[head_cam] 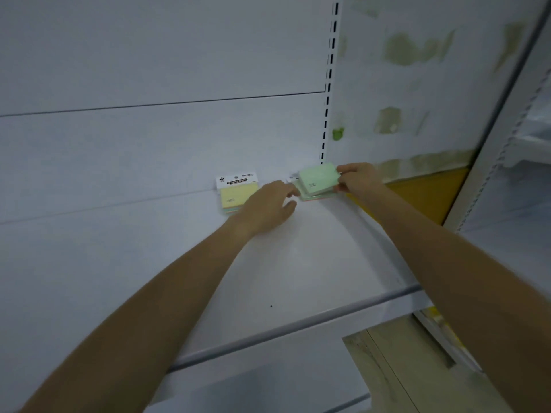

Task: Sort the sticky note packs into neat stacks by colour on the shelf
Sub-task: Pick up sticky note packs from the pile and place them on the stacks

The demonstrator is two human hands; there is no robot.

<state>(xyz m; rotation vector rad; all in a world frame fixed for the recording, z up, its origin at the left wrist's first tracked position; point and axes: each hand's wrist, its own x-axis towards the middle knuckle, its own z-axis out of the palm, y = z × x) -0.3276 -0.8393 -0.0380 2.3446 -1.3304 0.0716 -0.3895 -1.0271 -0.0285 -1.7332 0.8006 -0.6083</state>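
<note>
While a green pack [318, 179] is pinched at its right edge by the right hand [357, 180], tilted just over a small stack [316, 198] in the shelf's [298, 263] back-right corner, the left hand [268, 207] is held loose, fingers relaxed, nothing gripped. A yellow pack [237, 194] is laid atop another stack just left of that hand; contact btw them can't be told.

- yellow sticky note pack [237, 194]: pale yellow, with a white header card and a black label band.
- green sticky note pack [319, 177]: mint green.
- shelf [298, 263]: plain white.
- slotted upright [330, 84]: white, with a row of black slots.
- side panel [447, 99]: white with olive-green patches.
</note>
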